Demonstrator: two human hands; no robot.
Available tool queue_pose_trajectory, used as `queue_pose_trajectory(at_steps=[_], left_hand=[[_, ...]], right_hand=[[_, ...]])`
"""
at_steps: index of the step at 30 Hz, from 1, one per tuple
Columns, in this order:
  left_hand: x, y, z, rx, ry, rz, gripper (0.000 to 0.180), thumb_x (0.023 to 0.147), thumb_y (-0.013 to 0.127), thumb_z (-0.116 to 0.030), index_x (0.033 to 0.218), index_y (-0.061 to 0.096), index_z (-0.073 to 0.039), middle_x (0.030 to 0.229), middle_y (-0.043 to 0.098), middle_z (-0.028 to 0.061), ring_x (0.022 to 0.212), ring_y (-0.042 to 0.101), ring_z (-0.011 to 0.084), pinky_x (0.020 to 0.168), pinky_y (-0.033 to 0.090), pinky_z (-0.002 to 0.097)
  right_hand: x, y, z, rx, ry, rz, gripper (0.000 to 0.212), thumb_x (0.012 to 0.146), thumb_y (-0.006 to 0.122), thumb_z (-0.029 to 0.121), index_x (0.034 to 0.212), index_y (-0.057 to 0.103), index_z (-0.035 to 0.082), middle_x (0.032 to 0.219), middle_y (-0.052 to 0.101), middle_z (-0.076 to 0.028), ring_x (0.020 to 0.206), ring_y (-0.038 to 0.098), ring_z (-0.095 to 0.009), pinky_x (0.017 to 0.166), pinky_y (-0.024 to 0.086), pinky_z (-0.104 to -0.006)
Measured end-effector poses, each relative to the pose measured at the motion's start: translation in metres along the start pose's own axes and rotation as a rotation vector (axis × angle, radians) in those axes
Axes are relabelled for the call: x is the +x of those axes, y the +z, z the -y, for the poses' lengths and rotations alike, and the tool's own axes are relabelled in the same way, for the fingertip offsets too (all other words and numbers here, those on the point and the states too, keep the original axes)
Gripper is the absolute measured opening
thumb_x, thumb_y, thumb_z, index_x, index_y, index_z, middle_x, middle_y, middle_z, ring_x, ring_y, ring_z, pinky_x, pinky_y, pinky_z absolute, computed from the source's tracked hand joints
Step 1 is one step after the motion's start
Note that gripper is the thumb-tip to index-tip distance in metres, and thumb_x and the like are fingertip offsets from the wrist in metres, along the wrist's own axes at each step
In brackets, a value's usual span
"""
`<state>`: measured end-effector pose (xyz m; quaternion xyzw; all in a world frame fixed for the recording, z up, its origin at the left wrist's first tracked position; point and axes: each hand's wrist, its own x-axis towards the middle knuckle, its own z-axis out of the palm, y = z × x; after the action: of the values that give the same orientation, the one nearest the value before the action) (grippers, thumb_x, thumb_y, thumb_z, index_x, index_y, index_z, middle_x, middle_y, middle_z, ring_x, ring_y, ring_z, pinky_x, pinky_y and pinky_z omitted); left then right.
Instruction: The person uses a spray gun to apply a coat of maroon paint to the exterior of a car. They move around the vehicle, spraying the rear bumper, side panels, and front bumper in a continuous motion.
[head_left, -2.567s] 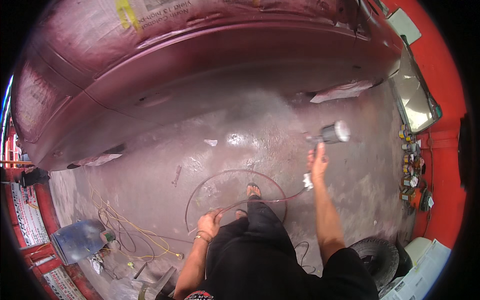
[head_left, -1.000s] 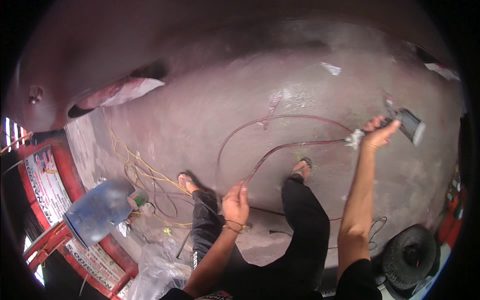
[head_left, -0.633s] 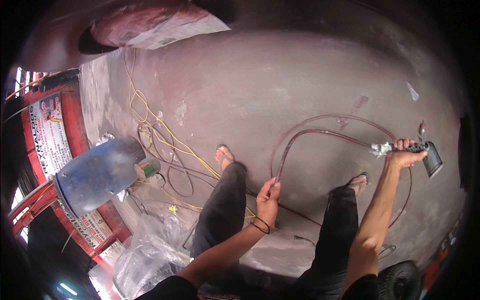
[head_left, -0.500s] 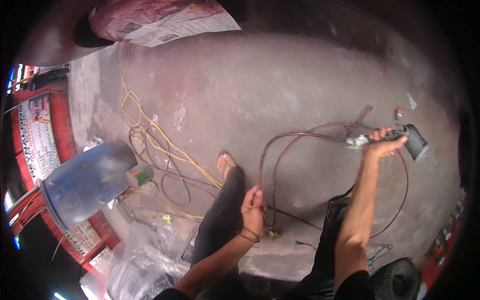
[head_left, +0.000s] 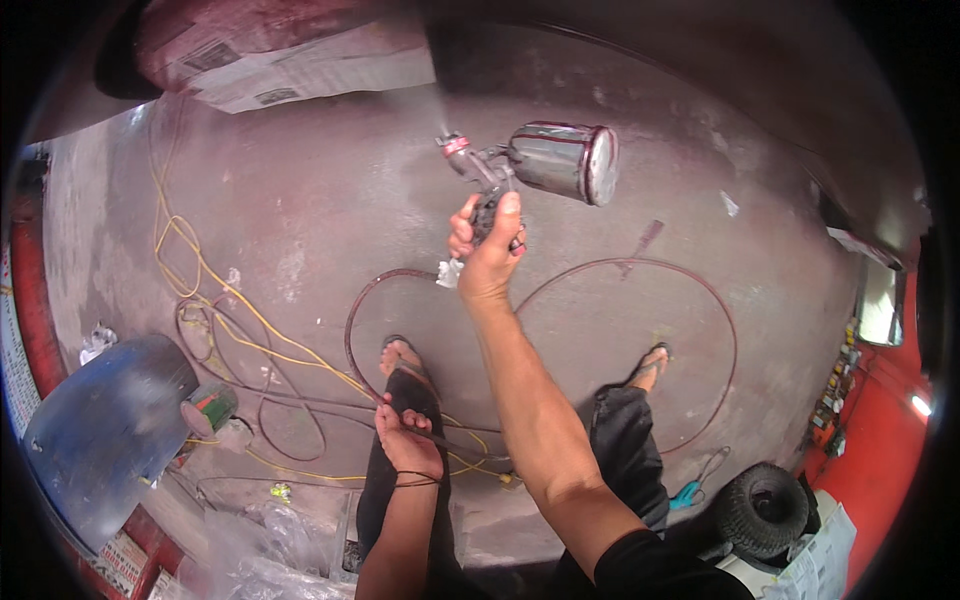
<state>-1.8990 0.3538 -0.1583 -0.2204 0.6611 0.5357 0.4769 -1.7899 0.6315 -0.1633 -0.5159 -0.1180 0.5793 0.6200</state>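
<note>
My right hand (head_left: 490,240) is wrapped round the grip of a spray gun (head_left: 482,172), raised ahead of me. Pale mist (head_left: 430,100) streams from its nozzle toward the far edge of the view, beside a rounded reddish panel (head_left: 270,28) partly masked with paper (head_left: 330,70). A paint-stained metal cup (head_left: 562,160) sticks out to the right of the gun. White wrapping (head_left: 449,273) shows below the grip, where a dark red hose (head_left: 352,325) starts. Low beside my left leg, my left hand (head_left: 410,445) has its fingers curled round this hose.
Hose loops and a yellow cord (head_left: 270,345) lie across the floor at left, near a blue barrel (head_left: 110,430) and a small green can (head_left: 210,408). Clear plastic sheeting (head_left: 270,550) lies lower left. A small wheel (head_left: 765,508) stands lower right, before a red panel (head_left: 870,460).
My right hand has swung the spray gun from the far right to the middle and turned it forward; mist now comes out. My left hand has moved left and lower with the hose.
</note>
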Motion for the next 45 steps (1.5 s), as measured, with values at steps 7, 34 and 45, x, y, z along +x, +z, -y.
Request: queue_pose_trajectory(at_steps=[7,34,45], left_hand=[[-0.067,0.015,0.079,0.137,0.029,0.126,0.024,0.108,0.055,-0.028,0.127,0.058,-0.014,0.09,0.059,-0.0018,0.069,0.046,0.0103,0.064,0.043,0.0298],[-0.174,0.096,-0.04,0.816,0.49,0.405,0.034,0.103,0.065,-0.02,0.133,0.068,-0.004,0.087,0.063,-0.004,0.075,0.055,0.0066,0.069,0.048,0.0237],[-0.148,-0.06,-0.307,0.808,0.779,0.15,0.034,0.103,0.066,-0.023,0.13,0.067,-0.001,0.097,0.064,-0.0018,0.084,0.058,0.0086,0.078,0.05,0.0256]], right_hand=[[0.039,-0.119,0.122,-0.023,-0.046,-0.285,0.068,0.093,0.049,0.078,0.085,0.055,0.011,0.058,0.044,0.002,0.046,0.037,-0.01,0.044,0.03,-0.0266],[0.01,-0.254,0.341,-0.118,-0.176,-0.777,0.061,0.088,0.061,0.077,0.082,0.052,0.017,0.063,0.048,0.004,0.049,0.04,-0.01,0.042,0.029,-0.027],[-0.101,0.06,0.137,-0.088,0.114,0.067,0.038,0.099,0.067,0.044,0.088,0.066,0.008,0.072,0.059,0.005,0.067,0.054,-0.007,0.059,0.044,-0.0261]])
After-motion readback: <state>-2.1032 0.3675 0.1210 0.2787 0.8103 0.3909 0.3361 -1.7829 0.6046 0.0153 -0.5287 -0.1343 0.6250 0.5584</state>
